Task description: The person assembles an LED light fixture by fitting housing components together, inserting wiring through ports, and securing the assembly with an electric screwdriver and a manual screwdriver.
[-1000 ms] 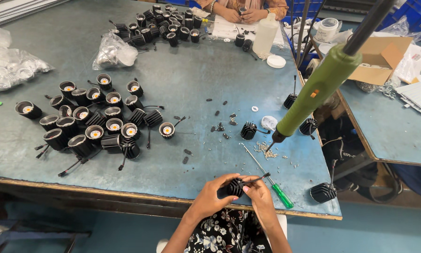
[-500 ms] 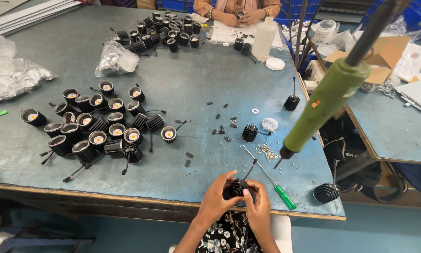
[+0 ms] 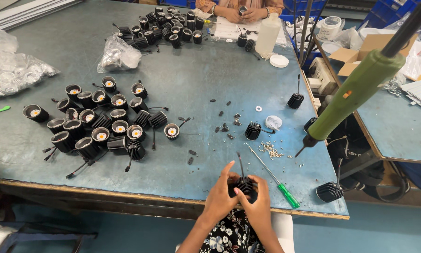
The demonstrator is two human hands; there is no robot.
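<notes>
Black finned round heat-sink housing (image 3: 244, 185) with a thin black lead sticking up sits between both hands, just over the near edge of the grey-blue desk (image 3: 182, 84). Left hand (image 3: 220, 197) cups it from the left, right hand (image 3: 256, 204) from the right; fingers of both are clamped on the housing, fingertips working at its top face. Can't tell what small part they press there.

Change against a second ago: housing and hands have drifted slightly down and toward the desk edge, right hand now wraps further round the fins, lead points more upright. Judgement: grip has been reset for fitting work on the top face, not for putting the part down.

Just right of the housing: green-handled screwdriver (image 3: 274, 177), lying diagonally, unmoved, untouched. Beyond its tip, a scatter of small silver screws (image 3: 270, 150). Further right at the desk corner, a second black finned housing (image 3: 330, 191).

Up and right of the held housing hangs a green powered screwdriver (image 3: 356, 93), tip near the screws, nobody holding it.

Left of the held housing, well apart: cluster of black round lamp bodies with orange centres (image 3: 98, 124).

Far side of the desk from the housing: white plastic bottle (image 3: 268, 35), another black batch (image 3: 168, 26), and another person's hands (image 3: 241, 11) on a similar part.
</notes>
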